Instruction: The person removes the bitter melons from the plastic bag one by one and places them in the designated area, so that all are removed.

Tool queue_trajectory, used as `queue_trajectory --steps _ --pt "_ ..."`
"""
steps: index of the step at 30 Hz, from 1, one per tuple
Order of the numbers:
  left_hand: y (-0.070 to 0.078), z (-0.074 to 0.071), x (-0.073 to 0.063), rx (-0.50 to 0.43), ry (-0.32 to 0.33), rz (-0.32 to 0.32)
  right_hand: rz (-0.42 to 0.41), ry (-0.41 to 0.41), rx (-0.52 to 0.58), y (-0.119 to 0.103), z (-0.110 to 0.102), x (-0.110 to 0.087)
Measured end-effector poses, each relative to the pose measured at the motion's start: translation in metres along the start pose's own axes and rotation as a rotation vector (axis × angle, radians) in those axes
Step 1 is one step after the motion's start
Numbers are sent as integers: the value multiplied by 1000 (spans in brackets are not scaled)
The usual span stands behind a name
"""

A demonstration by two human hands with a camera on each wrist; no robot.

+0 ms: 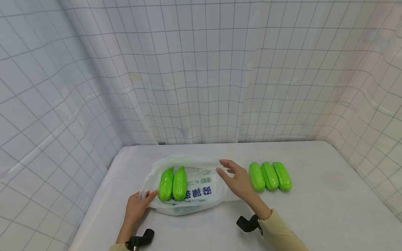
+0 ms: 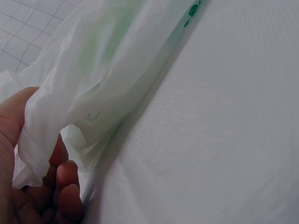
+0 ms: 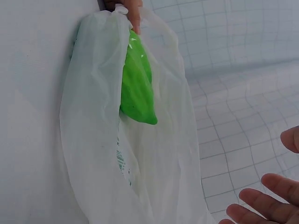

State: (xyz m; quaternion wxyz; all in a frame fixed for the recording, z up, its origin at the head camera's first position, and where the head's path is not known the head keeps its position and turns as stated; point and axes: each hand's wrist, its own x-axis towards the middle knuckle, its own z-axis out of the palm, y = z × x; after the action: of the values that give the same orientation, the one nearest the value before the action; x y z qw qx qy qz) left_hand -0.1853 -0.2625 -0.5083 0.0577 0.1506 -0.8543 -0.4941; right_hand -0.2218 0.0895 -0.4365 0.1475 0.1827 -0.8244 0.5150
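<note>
A translucent white plastic bag (image 1: 194, 206) lies on its side with its mouth held wide, showing blue lettering and a barcode. Two shiny green gourd-like vegetables (image 1: 180, 184) lie side by side in its left part. At the bag's left end my left hand (image 1: 135, 206) grips the edge of the plastic between thumb and fingers, as the left wrist view shows close up. Over the bag's right end hovers my right hand (image 1: 237, 179), fingers spread and holding nothing. Just to its right, three similar green vegetables (image 1: 270, 176) rest in a row on the table.
The white-covered table (image 1: 329, 209) carries everything. White curtains with a dark grid pattern (image 1: 194, 80) hang behind it and along both sides. Each wrist wears a black camera mount (image 1: 248, 223).
</note>
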Motion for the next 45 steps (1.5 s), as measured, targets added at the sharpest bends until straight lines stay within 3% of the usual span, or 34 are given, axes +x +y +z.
queue_trajectory --steps 20,26,34,45 --pt "-2 0 -1 12 9 -15 21 -384 -56 -11 44 17" --pt "-1 0 -1 -2 6 17 27 -465 -91 -12 58 23" --pt "0 -3 0 -4 6 34 52 -538 -97 -10 77 28" --pt "0 -2 0 3 2 23 140 -566 -114 -5 102 26"
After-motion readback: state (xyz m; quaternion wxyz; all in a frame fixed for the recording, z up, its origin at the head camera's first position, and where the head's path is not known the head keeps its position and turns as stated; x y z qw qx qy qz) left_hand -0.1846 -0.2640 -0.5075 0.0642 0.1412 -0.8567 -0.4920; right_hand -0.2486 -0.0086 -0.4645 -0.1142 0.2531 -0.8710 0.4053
